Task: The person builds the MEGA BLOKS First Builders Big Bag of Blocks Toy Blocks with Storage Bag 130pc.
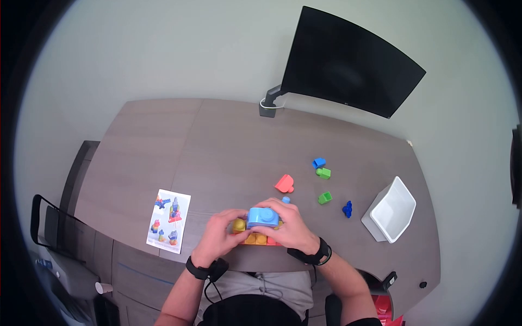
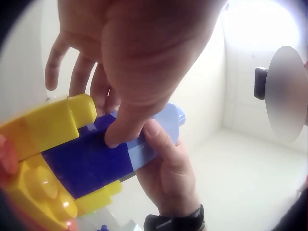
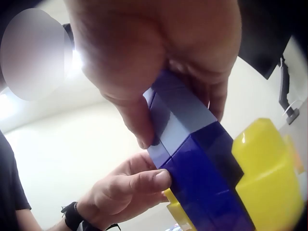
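Observation:
A stack of toy building blocks stands at the table's front edge. Its top is a light blue block (image 1: 263, 217) with a round stud. Beneath lies a dark blue block (image 2: 86, 159), flanked by yellow blocks (image 2: 48, 125). My right hand (image 1: 293, 227) grips the light blue block between thumb and fingers. From the other side my left hand (image 1: 219, 234) holds the dark blue block, its thumb (image 3: 156, 180) against the side near the light blue seam. Red and orange pieces show at the bottom, partly hidden by both hands.
Beyond the hands lie a red block (image 1: 285, 183), two green blocks (image 1: 324, 198) and blue pieces (image 1: 347, 209). A white bin (image 1: 389, 212) stands at the right. On the left is a picture sheet (image 1: 168, 221) of block models. A monitor (image 1: 353, 60) hangs over the back.

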Tool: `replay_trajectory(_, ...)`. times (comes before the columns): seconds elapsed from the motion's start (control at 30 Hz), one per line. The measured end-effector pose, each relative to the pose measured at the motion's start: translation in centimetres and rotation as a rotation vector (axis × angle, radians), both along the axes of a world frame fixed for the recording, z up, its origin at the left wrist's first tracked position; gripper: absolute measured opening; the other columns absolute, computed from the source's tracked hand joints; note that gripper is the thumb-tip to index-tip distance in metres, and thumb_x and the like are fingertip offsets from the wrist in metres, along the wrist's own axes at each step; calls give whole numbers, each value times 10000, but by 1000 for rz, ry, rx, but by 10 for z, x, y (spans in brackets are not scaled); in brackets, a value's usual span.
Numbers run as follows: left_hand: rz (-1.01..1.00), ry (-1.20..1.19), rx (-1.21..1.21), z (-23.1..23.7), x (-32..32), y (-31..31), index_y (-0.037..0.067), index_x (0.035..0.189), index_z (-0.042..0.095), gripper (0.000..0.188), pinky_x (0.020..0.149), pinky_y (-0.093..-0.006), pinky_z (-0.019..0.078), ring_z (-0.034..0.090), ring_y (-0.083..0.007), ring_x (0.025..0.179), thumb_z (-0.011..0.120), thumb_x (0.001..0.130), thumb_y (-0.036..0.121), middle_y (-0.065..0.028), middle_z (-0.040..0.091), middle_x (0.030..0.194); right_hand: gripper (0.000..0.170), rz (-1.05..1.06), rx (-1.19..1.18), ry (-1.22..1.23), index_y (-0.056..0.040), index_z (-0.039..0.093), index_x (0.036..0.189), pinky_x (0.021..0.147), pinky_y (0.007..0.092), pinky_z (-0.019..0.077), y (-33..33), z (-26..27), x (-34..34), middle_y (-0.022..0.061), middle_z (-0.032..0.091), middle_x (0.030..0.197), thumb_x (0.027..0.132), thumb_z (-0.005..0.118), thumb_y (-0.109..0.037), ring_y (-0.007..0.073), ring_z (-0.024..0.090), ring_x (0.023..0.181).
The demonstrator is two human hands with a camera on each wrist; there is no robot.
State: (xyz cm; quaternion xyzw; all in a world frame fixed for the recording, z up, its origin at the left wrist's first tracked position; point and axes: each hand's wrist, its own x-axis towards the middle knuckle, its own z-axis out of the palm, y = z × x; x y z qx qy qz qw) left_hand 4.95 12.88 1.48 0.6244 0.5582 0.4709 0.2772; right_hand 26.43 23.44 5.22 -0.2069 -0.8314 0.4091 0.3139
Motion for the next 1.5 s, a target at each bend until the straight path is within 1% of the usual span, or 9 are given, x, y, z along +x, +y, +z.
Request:
replay_trajectory(0.3,-43,16,-26,-2,1,3,1,1244,764,437,1003,-455,597,755,-399,1105,898,836,83,-188,800,1165,512,-131,-266,234,11,731,1247,902,343,621,8,8,8,98,797,1094,847,1006,-151,172,772,996)
replay_trajectory(0.6,-65,196,60,37,22,6,66,1294,777,548,1030,-464,569,754,-387,1098,967,815,251,-164,800,1172,485,-454,33,408,12,741,1241,894,340,623,-22,22,18,92,799,1106,846,1000,-97,150,763,1002)
replay_trajectory(0.77,-160,347,-79,37,29,20,128,1203,839,446,1083,-486,517,745,-325,1137,953,844,367,-93,822,1115,442,-700,-269,612,20,735,1233,886,323,609,-18,18,65,67,788,1119,880,979,-87,131,746,1003)
replay_trajectory(0.83,-164,354,-15,33,27,22,132,1157,856,393,1033,-479,551,761,-325,1079,948,846,354,-88,827,1054,417,-738,-340,606,17,729,1212,885,318,605,-6,8,92,58,782,1118,893,971,-96,124,742,987)
replay_trajectory(1.07,-191,357,-191,45,16,32,102,1133,863,362,835,-464,640,794,-386,905,929,849,315,-144,834,987,383,-650,-395,508,13,734,1194,879,313,608,-9,-2,113,64,789,1102,904,961,-92,121,747,983)
replay_trajectory(1.17,-236,466,-269,59,18,37,72,1206,841,488,891,-468,637,800,-386,980,955,837,372,-153,839,1061,407,-580,-417,491,22,732,1225,881,314,614,-12,-5,105,72,794,1114,904,959,-82,126,755,996)
replay_trajectory(1.37,-236,311,119,89,42,34,5,1368,757,764,958,-432,636,829,-344,1057,1043,771,385,-166,847,1175,447,-419,-490,508,36,722,1263,915,328,620,-25,1,83,82,794,1150,910,964,-94,131,750,1037)
replay_trajectory(1.47,-246,14,-17,93,68,23,-13,1361,758,708,951,-387,631,831,-276,1041,1043,798,308,-184,845,1145,481,-350,-490,495,37,693,1298,931,327,614,-36,3,73,79,783,1155,933,958,-131,127,736,1051)
replay_trajectory(1.5,-239,36,-154,94,68,20,-25,1355,759,631,940,-340,627,809,-194,1018,1018,846,242,-176,846,1126,496,-342,-487,489,35,680,1311,935,325,612,-40,2,70,76,779,1152,941,956,-146,126,731,1053)
